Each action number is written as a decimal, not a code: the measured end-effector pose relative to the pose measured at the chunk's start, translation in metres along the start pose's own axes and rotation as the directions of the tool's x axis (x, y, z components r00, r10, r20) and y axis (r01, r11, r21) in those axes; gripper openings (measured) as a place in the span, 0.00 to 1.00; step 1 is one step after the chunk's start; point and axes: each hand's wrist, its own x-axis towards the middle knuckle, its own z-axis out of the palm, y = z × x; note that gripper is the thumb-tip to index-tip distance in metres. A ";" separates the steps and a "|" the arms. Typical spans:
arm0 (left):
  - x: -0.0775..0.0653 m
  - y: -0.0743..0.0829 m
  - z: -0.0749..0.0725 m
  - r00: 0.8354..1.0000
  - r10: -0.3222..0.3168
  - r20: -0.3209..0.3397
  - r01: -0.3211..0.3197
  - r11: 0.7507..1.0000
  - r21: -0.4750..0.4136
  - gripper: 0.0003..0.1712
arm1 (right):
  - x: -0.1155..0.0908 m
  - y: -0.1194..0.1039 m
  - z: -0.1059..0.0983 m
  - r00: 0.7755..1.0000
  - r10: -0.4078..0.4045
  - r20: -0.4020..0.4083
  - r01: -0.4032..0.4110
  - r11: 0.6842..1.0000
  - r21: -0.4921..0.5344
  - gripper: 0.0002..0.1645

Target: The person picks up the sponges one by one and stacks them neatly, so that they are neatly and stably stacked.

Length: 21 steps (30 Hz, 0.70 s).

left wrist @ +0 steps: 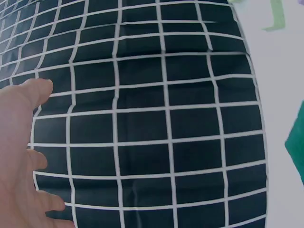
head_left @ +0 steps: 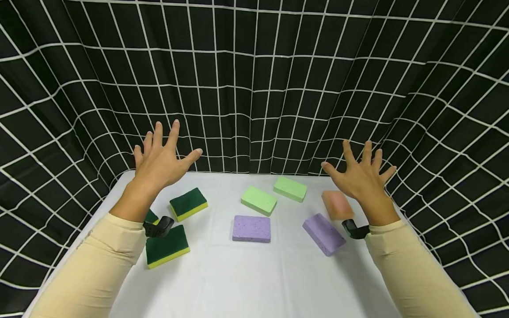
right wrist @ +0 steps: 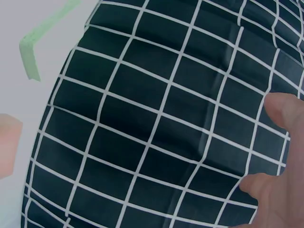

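Observation:
Fingers spread, my left hand (head_left: 159, 163) is held up over the left side of the white table, holding nothing. Below it lie green-and-yellow scrub sponges (head_left: 188, 204), one partly hidden by the wrist. My right hand (head_left: 362, 176), also spread and holding nothing, is raised at the right near an orange sponge (head_left: 336, 205). A purple sponge (head_left: 324, 234) lies tilted by the right wrist, and another purple sponge (head_left: 251, 229) sits mid-table. Behind that are two light green sponges, one nearer (head_left: 259, 201) and one farther back (head_left: 290, 189). Both wrist views show fingers against the dark cloth.
A black curtain (head_left: 234, 101) with a white grid hangs along the back and both sides of the white table (head_left: 222, 282). Each wrist wears a dark strap with a small device, the left one (head_left: 159, 227) overlapping the scrub sponges in the head view.

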 end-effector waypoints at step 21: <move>-0.033 0.025 -0.001 0.987 0.111 -0.112 -0.127 0.981 -0.148 0.53 | -0.001 0.004 0.005 1.000 -0.009 -0.008 0.009 1.000 -0.002 0.59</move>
